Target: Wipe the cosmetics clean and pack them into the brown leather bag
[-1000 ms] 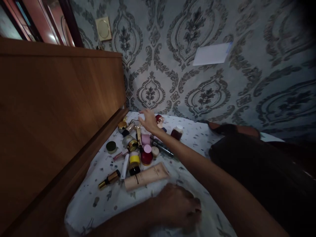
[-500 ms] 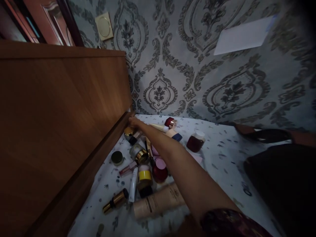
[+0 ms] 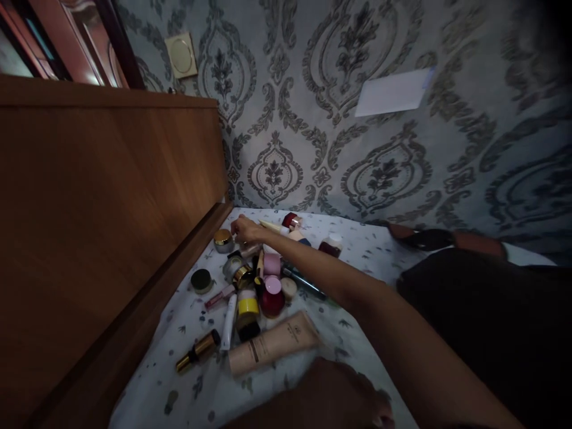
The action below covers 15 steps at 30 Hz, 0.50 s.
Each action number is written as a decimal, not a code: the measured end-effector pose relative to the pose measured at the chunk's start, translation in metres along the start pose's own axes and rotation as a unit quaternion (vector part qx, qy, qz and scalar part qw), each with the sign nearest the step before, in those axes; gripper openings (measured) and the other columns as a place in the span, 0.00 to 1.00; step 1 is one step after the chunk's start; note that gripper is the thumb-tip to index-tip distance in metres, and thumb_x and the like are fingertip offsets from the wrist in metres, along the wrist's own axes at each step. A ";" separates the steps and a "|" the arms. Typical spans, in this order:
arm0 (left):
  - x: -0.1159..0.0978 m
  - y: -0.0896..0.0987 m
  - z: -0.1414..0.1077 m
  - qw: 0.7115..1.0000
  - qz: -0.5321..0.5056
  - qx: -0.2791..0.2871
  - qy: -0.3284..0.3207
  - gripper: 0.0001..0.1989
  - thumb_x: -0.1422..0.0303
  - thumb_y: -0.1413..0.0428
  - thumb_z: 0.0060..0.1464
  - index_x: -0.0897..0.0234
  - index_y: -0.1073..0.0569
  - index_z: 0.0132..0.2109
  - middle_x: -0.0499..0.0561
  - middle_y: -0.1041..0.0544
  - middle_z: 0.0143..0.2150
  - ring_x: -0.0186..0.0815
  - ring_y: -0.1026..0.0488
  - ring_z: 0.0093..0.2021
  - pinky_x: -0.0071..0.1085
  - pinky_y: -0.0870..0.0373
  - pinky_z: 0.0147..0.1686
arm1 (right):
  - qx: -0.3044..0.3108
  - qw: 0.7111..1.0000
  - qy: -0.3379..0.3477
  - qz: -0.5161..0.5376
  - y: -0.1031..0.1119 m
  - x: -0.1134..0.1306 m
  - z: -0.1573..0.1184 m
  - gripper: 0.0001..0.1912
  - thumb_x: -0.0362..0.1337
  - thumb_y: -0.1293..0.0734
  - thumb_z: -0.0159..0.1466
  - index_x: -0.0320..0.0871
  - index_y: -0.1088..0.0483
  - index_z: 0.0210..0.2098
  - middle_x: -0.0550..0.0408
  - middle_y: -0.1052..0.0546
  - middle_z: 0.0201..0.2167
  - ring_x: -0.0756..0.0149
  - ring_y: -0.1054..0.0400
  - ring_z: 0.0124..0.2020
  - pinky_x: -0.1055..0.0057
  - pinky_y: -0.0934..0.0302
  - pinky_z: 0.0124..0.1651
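So the right arm is stretched way out, bare, slanting past the right side of the tube to well beyond its far side. The right hand is out at the end of it, knuckles up, fingers bent and tipped down; too small to make out what the fingertips are doing. The left forearm lies low on the near side of the tube, and the left hand is near its right end, kinda curled, pretty dark and blurry, so can't tell its grip.
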<state>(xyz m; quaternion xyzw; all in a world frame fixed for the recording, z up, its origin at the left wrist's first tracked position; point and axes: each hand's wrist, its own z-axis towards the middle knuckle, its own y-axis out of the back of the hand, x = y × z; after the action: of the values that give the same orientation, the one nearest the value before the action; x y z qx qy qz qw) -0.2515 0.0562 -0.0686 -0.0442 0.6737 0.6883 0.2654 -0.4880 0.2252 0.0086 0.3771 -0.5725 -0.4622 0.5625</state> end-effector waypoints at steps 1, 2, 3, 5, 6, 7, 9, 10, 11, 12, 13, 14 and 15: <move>-0.001 0.000 -0.001 1.000 -0.002 -0.002 0.002 0.14 0.58 0.52 0.67 0.57 0.24 0.48 0.54 0.21 0.46 0.38 0.23 0.44 0.35 0.26 0.43 | 0.007 1.000 0.004 0.010 0.002 0.002 -0.011 0.17 0.29 0.31 0.55 0.39 0.22 0.45 0.50 0.22 0.46 0.63 0.27 0.43 0.76 0.36 0.41; -0.001 0.001 -0.002 1.000 -0.004 -0.005 0.004 0.15 0.58 0.53 0.67 0.56 0.24 0.47 0.53 0.19 0.43 0.38 0.23 0.42 0.34 0.26 0.41 | 0.016 1.000 0.012 0.022 0.003 0.005 -0.021 0.17 0.29 0.31 0.55 0.40 0.22 0.44 0.52 0.20 0.43 0.64 0.27 0.41 0.77 0.37 0.39; -0.001 0.002 -0.002 1.000 -0.005 -0.007 0.006 0.15 0.58 0.53 0.66 0.55 0.23 0.46 0.53 0.19 0.41 0.39 0.22 0.42 0.34 0.27 0.39 | 0.025 0.999 0.022 0.034 0.004 0.007 -0.030 0.16 0.29 0.32 0.55 0.40 0.22 0.43 0.54 0.20 0.39 0.66 0.27 0.39 0.78 0.37 0.37; -0.001 0.006 -0.001 1.000 -0.005 -0.009 0.008 0.14 0.59 0.51 0.65 0.57 0.23 0.44 0.52 0.18 0.40 0.40 0.22 0.41 0.34 0.28 0.38 | 0.041 0.997 0.045 0.056 0.006 0.011 -0.044 0.15 0.28 0.32 0.55 0.40 0.21 0.42 0.57 0.20 0.35 0.68 0.27 0.37 0.80 0.39 0.35; -0.001 0.008 -0.001 1.000 -0.003 -0.007 0.009 0.13 0.60 0.50 0.64 0.59 0.23 0.44 0.51 0.18 0.40 0.40 0.22 0.41 0.33 0.29 0.38 | 0.048 0.995 0.057 0.067 0.007 0.012 -0.048 0.14 0.28 0.33 0.56 0.40 0.21 0.41 0.58 0.19 0.34 0.68 0.27 0.36 0.80 0.39 0.35; -0.002 0.011 -0.001 1.000 -0.001 -0.003 0.009 0.13 0.60 0.50 0.64 0.60 0.23 0.43 0.51 0.18 0.40 0.39 0.22 0.40 0.32 0.29 0.37 | 0.055 0.993 0.069 0.078 0.008 0.012 -0.051 0.13 0.28 0.33 0.57 0.40 0.21 0.40 0.59 0.19 0.34 0.69 0.27 0.36 0.80 0.39 0.35; -0.003 0.016 0.000 1.000 0.004 0.006 0.006 0.13 0.61 0.50 0.64 0.62 0.24 0.42 0.50 0.17 0.40 0.39 0.21 0.40 0.31 0.31 0.36 | 0.073 0.988 0.090 0.100 0.009 0.011 -0.053 0.11 0.30 0.33 0.59 0.41 0.20 0.40 0.60 0.19 0.33 0.70 0.27 0.36 0.81 0.39 0.36; -0.004 0.018 -0.001 1.000 0.005 0.010 0.006 0.13 0.61 0.50 0.64 0.62 0.24 0.42 0.50 0.17 0.40 0.38 0.21 0.40 0.30 0.31 0.36 | 0.073 0.987 0.091 0.113 0.010 0.010 -0.053 0.11 0.32 0.33 0.60 0.42 0.20 0.41 0.61 0.19 0.34 0.70 0.26 0.36 0.81 0.38 0.37; -0.004 0.020 -0.001 1.000 0.006 0.013 0.005 0.12 0.62 0.49 0.64 0.63 0.24 0.42 0.49 0.18 0.41 0.38 0.21 0.40 0.30 0.32 0.35 | 0.064 0.987 0.082 0.125 0.011 0.008 -0.052 0.12 0.33 0.33 0.62 0.42 0.21 0.43 0.61 0.19 0.35 0.71 0.26 0.37 0.81 0.38 0.38; -0.004 0.021 -0.001 1.000 0.006 0.015 0.004 0.11 0.62 0.48 0.63 0.62 0.24 0.42 0.49 0.18 0.41 0.38 0.21 0.40 0.30 0.32 0.34 | 0.048 0.988 0.065 0.134 0.012 0.006 -0.050 0.13 0.34 0.35 0.64 0.43 0.21 0.45 0.60 0.18 0.37 0.71 0.26 0.37 0.81 0.37 0.39; -0.004 0.022 -0.001 1.000 0.007 0.016 0.003 0.11 0.62 0.48 0.63 0.62 0.24 0.42 0.49 0.18 0.41 0.38 0.21 0.40 0.30 0.33 0.33 | 0.025 0.989 0.041 0.137 0.013 0.003 -0.048 0.15 0.34 0.37 0.66 0.42 0.23 0.48 0.58 0.18 0.38 0.70 0.25 0.38 0.80 0.37 0.40; -0.004 0.022 -0.001 1.000 0.009 0.016 0.001 0.11 0.62 0.48 0.63 0.62 0.24 0.42 0.49 0.18 0.41 0.38 0.21 0.40 0.30 0.34 0.32 | -0.001 0.991 0.014 0.133 0.014 0.000 -0.046 0.16 0.34 0.40 0.68 0.41 0.24 0.51 0.55 0.18 0.40 0.69 0.25 0.40 0.79 0.36 0.41; -0.004 0.022 -0.002 1.000 0.011 0.015 -0.001 0.11 0.62 0.48 0.63 0.62 0.25 0.42 0.49 0.18 0.41 0.38 0.21 0.39 0.30 0.34 0.32 | -0.026 0.992 -0.014 0.122 0.015 -0.003 -0.043 0.18 0.32 0.42 0.69 0.38 0.25 0.52 0.52 0.19 0.42 0.68 0.25 0.42 0.77 0.36 0.43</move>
<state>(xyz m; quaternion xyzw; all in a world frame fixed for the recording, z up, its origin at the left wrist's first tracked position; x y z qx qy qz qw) -0.2581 0.0546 -0.0472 -0.0322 0.6839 0.6812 0.2592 -0.4434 0.2282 0.0196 0.2833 -0.6100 -0.4102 0.6159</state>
